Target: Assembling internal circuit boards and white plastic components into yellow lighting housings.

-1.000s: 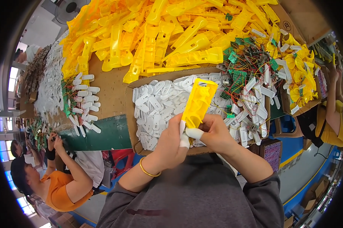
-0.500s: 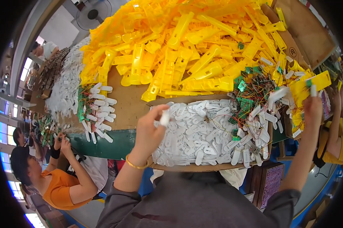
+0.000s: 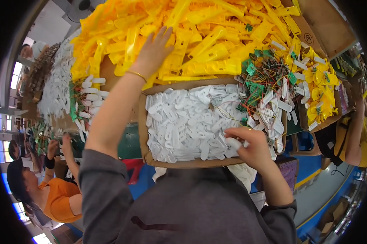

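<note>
My left hand reaches far forward over a large heap of yellow plastic housings. Its fingers are stretched and spread on the heap's near side, with nothing visibly held. Closer to my body, my right hand is closed, thumb and fingers pinching a small white plastic piece. That hand is over the right front of an open cardboard box filled with flat white plastic pieces. Green circuit boards with tangled red and dark wires lie heaped at the box's right end, white pieces attached or mixed among them.
A second box with yellow parts and white pieces stands at right, a tall cardboard flap behind it. White pieces with green boards lie on the left. A person in orange works there; another's arm shows far right.
My left hand has gone from above the white pieces, where it held one, forward to the yellow heap. My right hand has come from the far right, leaving a yellow part, to the white-filled box.
</note>
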Demonstrator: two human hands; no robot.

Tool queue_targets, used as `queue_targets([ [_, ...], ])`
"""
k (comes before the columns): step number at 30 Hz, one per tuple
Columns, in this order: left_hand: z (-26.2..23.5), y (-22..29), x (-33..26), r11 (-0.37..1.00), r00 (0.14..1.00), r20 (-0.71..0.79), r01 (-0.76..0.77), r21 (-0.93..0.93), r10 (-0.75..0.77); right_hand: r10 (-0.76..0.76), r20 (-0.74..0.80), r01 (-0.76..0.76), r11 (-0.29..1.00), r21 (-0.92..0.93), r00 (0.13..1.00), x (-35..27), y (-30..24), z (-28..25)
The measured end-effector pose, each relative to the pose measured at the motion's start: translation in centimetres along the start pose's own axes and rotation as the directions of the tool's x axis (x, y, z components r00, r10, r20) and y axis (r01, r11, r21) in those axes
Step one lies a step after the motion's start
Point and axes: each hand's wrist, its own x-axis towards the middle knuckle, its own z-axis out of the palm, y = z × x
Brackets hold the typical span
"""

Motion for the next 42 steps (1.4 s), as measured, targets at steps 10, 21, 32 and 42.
queue_targets([
  [10, -10.1, -0.3, -7.3, 0.874, 0.903, -0.150, 0.330, -0.355, -0.402, -0.192, 0.278, 0.333, 0.659, -0.674, 0.941, 3.7, 2.3, 3.0],
  [21, -15.5, 16.7, -13.7, -0.997, 0.644, 0.765, 0.056, -0.059, -0.009, 0.177, 0.468, -0.500, 0.333, 0.800, 0.866, 2.8, -3.7, 5.6],
  [32, -14.7, 17.8, -12.8, -0.940, 0.657, 0.747, 0.183, -0.289, -0.102, 0.256, 0.465, -0.526, 0.290, 0.799, 0.847, 1.4, -3.3, 6.4],
  [42, -14.0, 17.9, -12.7, -0.843, 0.602, 0.781, 0.323, -0.430, -0.167, 0.245, 0.371, -0.441, 0.384, 0.811, 0.896, 1.3, -3.7, 6.8],
])
